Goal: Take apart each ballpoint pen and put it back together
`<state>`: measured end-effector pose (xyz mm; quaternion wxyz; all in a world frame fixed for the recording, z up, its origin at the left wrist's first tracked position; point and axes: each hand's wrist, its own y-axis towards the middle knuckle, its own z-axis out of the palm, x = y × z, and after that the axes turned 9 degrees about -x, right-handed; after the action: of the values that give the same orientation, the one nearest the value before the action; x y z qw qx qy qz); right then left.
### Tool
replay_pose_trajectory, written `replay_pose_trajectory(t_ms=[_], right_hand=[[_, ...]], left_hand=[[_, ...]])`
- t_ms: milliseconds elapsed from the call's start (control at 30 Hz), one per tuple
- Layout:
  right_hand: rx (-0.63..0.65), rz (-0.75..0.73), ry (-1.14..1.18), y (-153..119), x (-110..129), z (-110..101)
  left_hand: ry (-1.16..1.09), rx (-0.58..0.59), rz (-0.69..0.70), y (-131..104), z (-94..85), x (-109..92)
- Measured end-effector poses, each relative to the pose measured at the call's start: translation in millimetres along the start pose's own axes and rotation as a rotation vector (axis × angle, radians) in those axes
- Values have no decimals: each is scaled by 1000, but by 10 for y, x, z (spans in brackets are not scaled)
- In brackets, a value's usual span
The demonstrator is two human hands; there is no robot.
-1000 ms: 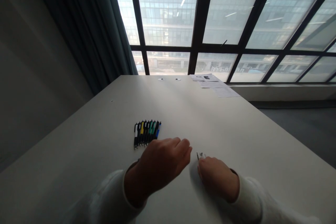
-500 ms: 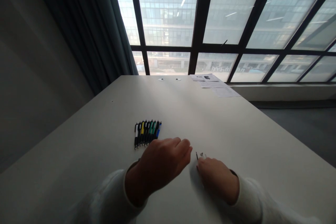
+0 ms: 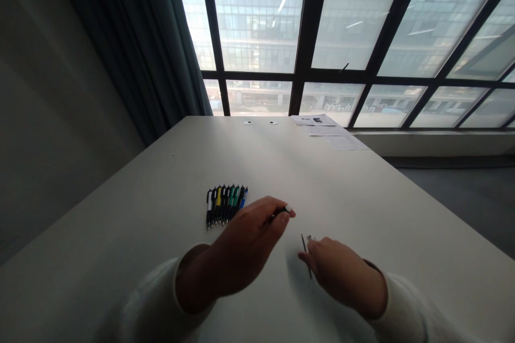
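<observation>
My left hand (image 3: pixel 245 246) is raised above the table with its fingers closed round a dark pen part (image 3: pixel 286 209), whose pale end shows at the fingertips; the rest is hidden in the hand. To the right, my right hand (image 3: pixel 341 273) is low over the tabletop, its thumb spread away from the curled fingers. A thin dark rod like a pen refill (image 3: pixel 303 242) runs under that thumb. A small pale piece (image 3: pixel 309 237) shows just beyond the fingertips, too small to identify. Several pens (image 3: pixel 219 203) lie side by side behind my left hand, with white, yellow, green, blue and black barrels.
The white table (image 3: pixel 132 214) stretches toward the windows (image 3: pixel 257 16). Sheets of printed paper (image 3: pixel 322 129) lie at its far right corner. Two round table fittings (image 3: pixel 273 122) are near the far edge. A dark curtain (image 3: pixel 161 43) hangs at the left.
My left hand has turned, bringing the pen part's pale end into view. My right hand has shifted slightly right and its thumb has spread, showing more of the thin rod.
</observation>
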<state>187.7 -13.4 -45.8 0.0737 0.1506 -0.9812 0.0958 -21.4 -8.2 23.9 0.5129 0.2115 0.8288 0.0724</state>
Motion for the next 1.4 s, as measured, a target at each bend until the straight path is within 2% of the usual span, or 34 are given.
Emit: replay_pose_trajectory(t_ms=[100, 200, 300, 467, 533, 633, 767, 967, 1233, 1400], right_hand=[[16, -9, -44, -44, 8, -143], [-12, -16, -66, -56, 13, -195], [-73, -61, -53, -29, -19, -228], [-372, -197, 262, 54, -241, -337], [-514, -165, 403, 72, -366, -289], [-651, -34, 575, 72, -561, -65], [-692, 97, 639, 55, -835, 237], [-742, 216, 639, 122, -1092, 358], [-680, 171, 574, 182, -1057, 462], [-668, 155, 546, 183, -1054, 458]], left_hand=[[-405, 2, -289, 32, -26, 32], [-607, -111, -447, 90, -45, 74], [-623, -133, -499, 139, -68, 114], [-661, 29, -507, 163, 5, 351], [-498, 36, -492, 144, 125, 519], [-336, 62, -462, 78, 360, 773], [-158, 10, -413, -32, 601, 957], [61, -15, -305, -130, 731, 912], [234, 18, -108, -180, 912, 938], [293, 38, -43, -178, 956, 956]])
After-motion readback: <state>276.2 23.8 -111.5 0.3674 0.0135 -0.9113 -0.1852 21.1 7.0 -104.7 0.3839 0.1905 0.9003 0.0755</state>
